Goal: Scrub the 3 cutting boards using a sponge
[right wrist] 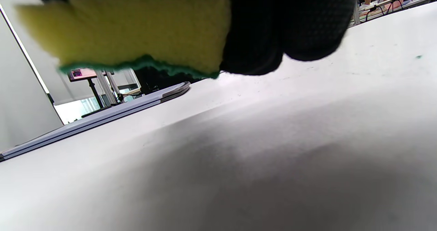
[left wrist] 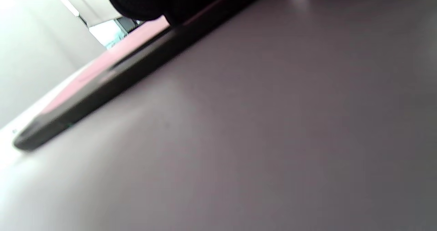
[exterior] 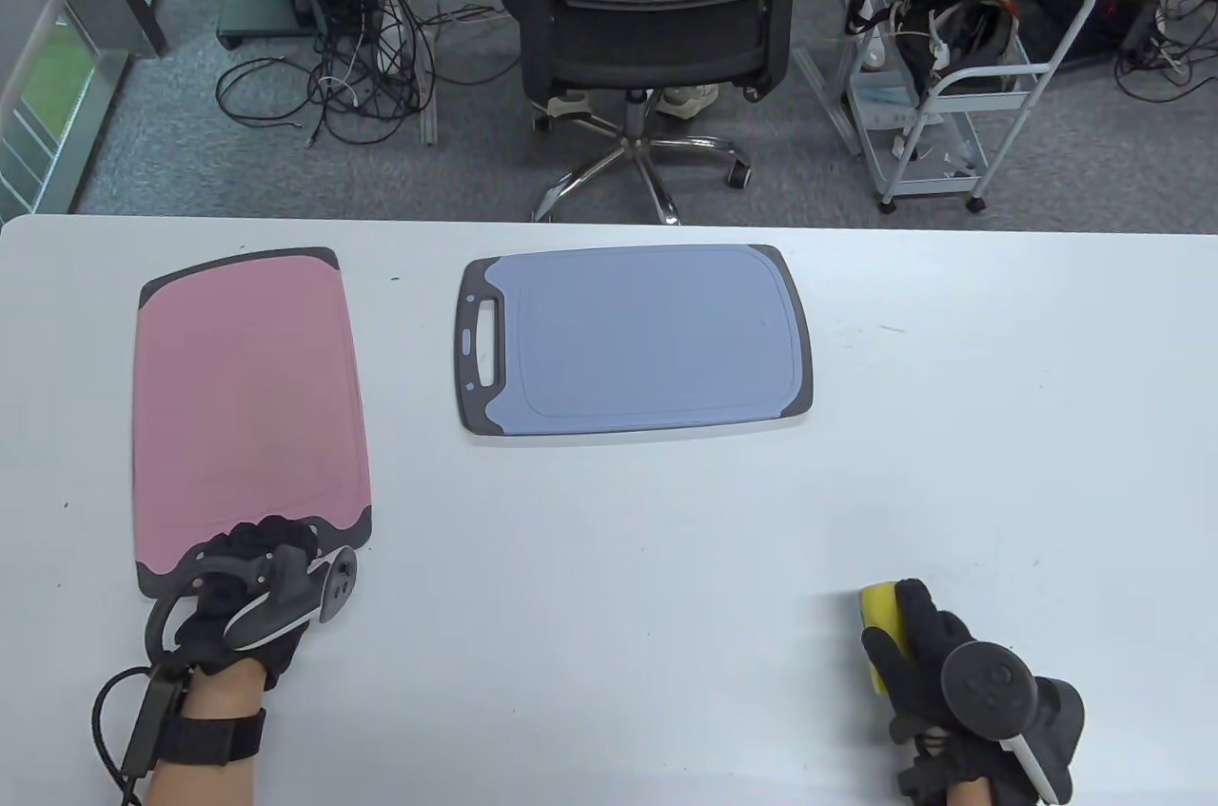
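I see my right hand point(exterior: 937, 668) with its fingers point(right wrist: 283, 29) curled round the yellow sponge point(exterior: 880, 630), low on the desk point(exterior: 999, 425). My left hand point(exterior: 252, 592) rests on the near end of the pink cutting board point(exterior: 247, 397); whether those fingers grip it I cannot tell. The blue cutting board point(exterior: 647, 340) lies well ahead, between both hands

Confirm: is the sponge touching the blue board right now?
No: in the table view the right hand holds the yellow sponge near the table's front right, well apart from the blue cutting board.
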